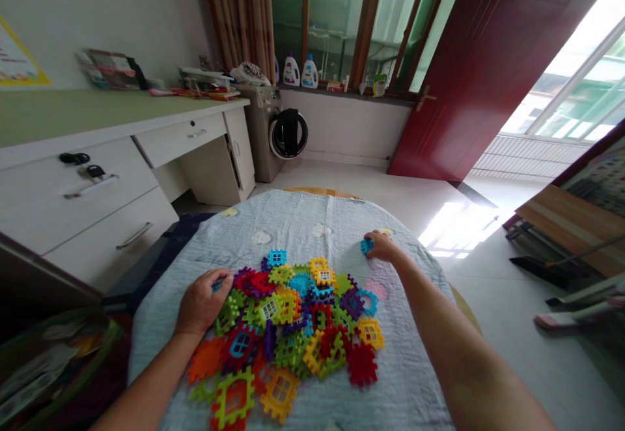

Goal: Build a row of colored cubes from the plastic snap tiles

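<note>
A pile of colourful plastic interlocking tiles [293, 327] with toothed edges lies on a pale blue cloth [303, 229] over a round table. At the pile's left edge, my left hand [202, 297] is closed on a blue tile [218, 283], mostly hidden by the fingers. My right hand [381, 247] reaches to the far right part of the cloth, apart from the pile. Its fingers grip another blue tile [366, 246], which is low at the cloth. Near the pile's back lies a light blue window tile [277, 258]; a dark red tile [362, 364] lies at its right front.
A white desk [97, 190] with drawers runs along the left wall. Beyond the table stand a washing machine [266, 135] with its door open and a red door [469, 60]. To the right are a dustpan [534, 263] and a wooden-topped stand [561, 222].
</note>
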A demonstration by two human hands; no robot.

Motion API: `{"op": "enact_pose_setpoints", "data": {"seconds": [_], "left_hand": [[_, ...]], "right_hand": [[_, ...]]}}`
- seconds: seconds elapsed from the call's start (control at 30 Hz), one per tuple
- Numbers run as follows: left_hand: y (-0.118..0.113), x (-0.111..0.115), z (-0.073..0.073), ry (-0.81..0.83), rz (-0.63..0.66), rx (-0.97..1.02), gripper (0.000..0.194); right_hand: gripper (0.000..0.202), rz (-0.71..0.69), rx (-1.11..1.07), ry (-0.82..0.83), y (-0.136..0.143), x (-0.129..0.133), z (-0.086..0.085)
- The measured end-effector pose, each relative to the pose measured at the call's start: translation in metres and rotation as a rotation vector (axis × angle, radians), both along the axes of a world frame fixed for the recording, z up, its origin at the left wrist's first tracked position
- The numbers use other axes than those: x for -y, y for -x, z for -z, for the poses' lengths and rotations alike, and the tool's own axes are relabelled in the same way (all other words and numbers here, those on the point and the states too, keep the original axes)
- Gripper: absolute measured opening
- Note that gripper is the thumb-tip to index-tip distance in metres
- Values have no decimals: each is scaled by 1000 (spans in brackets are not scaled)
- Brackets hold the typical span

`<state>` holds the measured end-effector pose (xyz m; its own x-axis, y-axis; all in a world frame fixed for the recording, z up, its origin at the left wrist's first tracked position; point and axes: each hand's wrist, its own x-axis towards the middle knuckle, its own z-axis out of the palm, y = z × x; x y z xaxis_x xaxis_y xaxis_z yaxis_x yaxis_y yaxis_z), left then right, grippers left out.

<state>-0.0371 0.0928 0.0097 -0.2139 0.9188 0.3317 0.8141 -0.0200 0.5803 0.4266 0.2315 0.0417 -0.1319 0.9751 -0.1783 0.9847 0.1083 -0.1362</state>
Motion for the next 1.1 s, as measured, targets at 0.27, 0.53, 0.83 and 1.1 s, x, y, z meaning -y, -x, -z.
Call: {"op": "enact_pose_setpoints", "data": {"seconds": [0.27,0.53,0.83,1.1], "left_hand": [[-1,0,-1,-13,-11,2,35],[-2,0,0,-11,-11,-17,36],[-4,0,-4,-3,-23,-21,36],[-2,0,-1,-25,-6,-17,36]], "right_hand": [[74,30,-89,-76,4,10,-9],[41,-174,-469,-142,35,94,-2],[47,-275,-330,-28,113,101,-25],[46,-353,-334,62,107,97,-17]]}}
